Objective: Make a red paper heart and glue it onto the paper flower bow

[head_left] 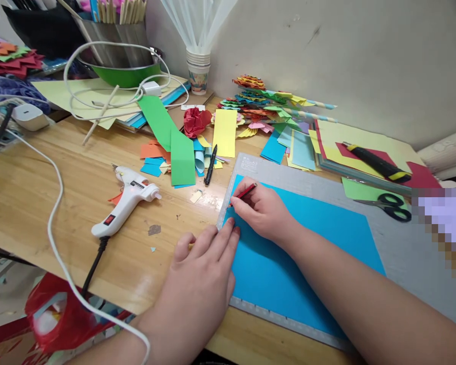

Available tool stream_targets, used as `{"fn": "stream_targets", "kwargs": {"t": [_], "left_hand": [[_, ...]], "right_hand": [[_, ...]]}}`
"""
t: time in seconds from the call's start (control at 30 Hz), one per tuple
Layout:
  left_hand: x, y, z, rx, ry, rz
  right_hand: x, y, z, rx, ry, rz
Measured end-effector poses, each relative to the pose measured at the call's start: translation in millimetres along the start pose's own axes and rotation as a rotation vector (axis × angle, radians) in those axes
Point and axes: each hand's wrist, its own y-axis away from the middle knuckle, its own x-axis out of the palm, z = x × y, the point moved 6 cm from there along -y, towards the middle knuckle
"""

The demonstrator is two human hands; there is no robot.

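Observation:
A sheet of blue paper [307, 238] lies on a grey cutting mat [289, 170] with a ruled edge. My right hand [264, 210] grips a short red-and-black pencil [246, 191] near the sheet's upper left corner, its tip low at the left edge. Lying flat, my left hand [205, 263] rests its fingertips on the paper's left edge, just below the right hand; nothing shows in its grasp. To the left, a white hot glue gun [127, 200] lies on its side. A black pen [211, 165] rests beyond my hands.
Green strips [182, 157], a yellow strip [224, 133] and a red paper flower [196, 122] lie behind. Black scissors [393, 207] and a utility knife [378, 162] are at right. A white cable [55, 203] crosses the left side. A paper cup [198, 73] stands by the wall.

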Motion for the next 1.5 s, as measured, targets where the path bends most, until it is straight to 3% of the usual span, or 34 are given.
{"fn": "stream_targets", "kwargs": {"t": [0.43, 0.6, 0.87, 1.07, 1.5], "left_hand": [[2.7, 0.5, -0.4, 0.004, 0.012, 0.04], [-0.5, -0.6, -0.7, -0.004, 0.012, 0.006], [-0.6, 0.6, 0.0, -0.003, 0.012, 0.03], [0.0, -1.0, -1.3, 0.001, 0.007, 0.07], [2.1, -1.3, -0.5, 0.004, 0.01, 0.085]], "right_hand": [[3.2, -0.1, 2.4, -0.032, 0.067, 0.028], [2.0, -0.7, 3.5, -0.073, 0.108, 0.02], [3.1, 0.4, 4.7, -0.087, 0.092, 0.053], [-0.6, 1.5, 1.9, -0.051, 0.012, -0.022], [2.0, 0.6, 3.2, -0.096, 0.073, 0.028]]}}
